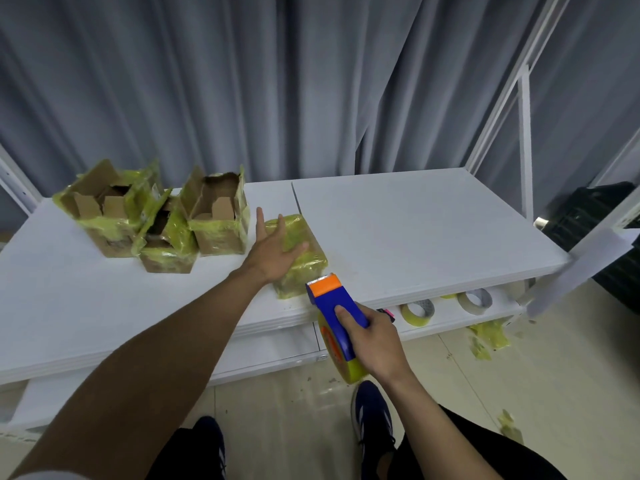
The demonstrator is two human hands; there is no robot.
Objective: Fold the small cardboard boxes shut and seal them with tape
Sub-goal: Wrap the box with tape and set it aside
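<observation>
– On the white table (415, 230), toward its near edge: what lies there?

– One closed box (310, 268), wrapped in yellow-green tape. Its long axis runs near to far, with the near end swung slightly right. It lies flat, flaps shut.

– Left hand?

– The left hand (273, 252) lies palm down on the box top, fingers straight and spread, pressing and not curled round anything. The fingertips point far.

– Right hand?

– The right hand (375, 341) grips the blue tape dispenser (334, 303), fingers wrapped under, thumb laid on top. The orange head points far, at the box's near right corner. Whether it touches the box cannot be told. The roll end hangs out past the table's near edge.

– Other stock?

– Three open boxes (166, 244) are bunched at the far left, flaps up, with yellow tape clinging to them. They are well apart from the closed one. Tape rolls (417, 311) sit on the lower shelf to the right.
</observation>
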